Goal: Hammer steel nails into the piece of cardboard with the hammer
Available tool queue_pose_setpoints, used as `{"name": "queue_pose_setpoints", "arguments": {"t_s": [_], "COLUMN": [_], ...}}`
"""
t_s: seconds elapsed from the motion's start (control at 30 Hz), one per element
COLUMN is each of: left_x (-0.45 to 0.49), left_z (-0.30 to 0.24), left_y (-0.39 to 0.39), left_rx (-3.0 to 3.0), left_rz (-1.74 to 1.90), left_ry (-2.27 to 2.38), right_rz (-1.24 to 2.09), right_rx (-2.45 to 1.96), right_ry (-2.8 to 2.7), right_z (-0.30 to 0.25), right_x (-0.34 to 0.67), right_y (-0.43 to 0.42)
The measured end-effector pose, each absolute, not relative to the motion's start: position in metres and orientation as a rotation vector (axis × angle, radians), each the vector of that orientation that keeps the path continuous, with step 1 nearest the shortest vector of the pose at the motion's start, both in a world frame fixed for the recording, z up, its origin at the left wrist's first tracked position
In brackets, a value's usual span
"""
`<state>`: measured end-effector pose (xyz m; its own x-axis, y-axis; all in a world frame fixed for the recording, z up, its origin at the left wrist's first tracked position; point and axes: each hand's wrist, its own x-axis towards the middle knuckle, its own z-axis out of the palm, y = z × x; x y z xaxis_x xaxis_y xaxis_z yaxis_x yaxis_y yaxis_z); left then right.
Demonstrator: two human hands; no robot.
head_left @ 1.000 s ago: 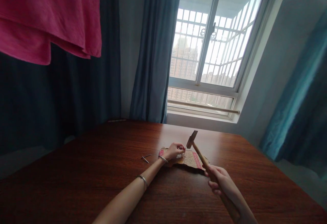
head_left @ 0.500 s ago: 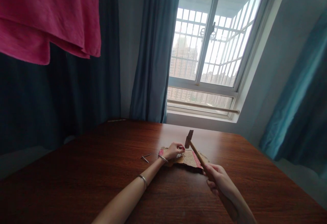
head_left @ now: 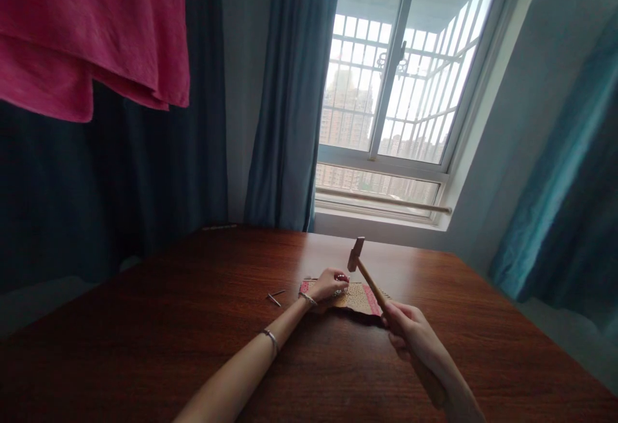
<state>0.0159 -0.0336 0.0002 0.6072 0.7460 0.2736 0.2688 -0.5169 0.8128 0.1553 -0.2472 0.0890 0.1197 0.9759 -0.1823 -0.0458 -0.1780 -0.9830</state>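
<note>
My left hand (head_left: 329, 283) rests on the left part of a small tan piece with red edges and rows of dots (head_left: 358, 297), lying on the wooden table (head_left: 193, 333). Its fingers are pinched together on something too small to make out. My right hand (head_left: 410, 333) grips the wooden handle of a small hammer (head_left: 361, 262). The hammer's head hangs just above and to the right of my left fingers, not touching them. Bracelets circle my left wrist and forearm.
Two thin metal pins or nails (head_left: 276, 297) lie on the table left of the piece. A window (head_left: 391, 94) with blue curtains (head_left: 290, 101) stands beyond the far table edge. A pink cloth (head_left: 91, 30) hangs at the upper left.
The hammer head has moved left and slightly up, closer over my left fingers. My right hand shifted a little left. My left hand stays put.
</note>
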Motion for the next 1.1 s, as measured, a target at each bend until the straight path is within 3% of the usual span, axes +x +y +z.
{"name": "queue_pose_setpoints", "arguments": {"t_s": [1.1], "left_x": [0.0155], "left_z": [-0.0008], "left_y": [-0.0319], "left_rx": [2.018], "left_rz": [0.81], "left_ry": [0.729], "right_rz": [1.3], "right_rx": [-1.375], "right_ry": [-1.04], "right_z": [0.088], "right_x": [0.1585], "right_y": [-0.2435]}}
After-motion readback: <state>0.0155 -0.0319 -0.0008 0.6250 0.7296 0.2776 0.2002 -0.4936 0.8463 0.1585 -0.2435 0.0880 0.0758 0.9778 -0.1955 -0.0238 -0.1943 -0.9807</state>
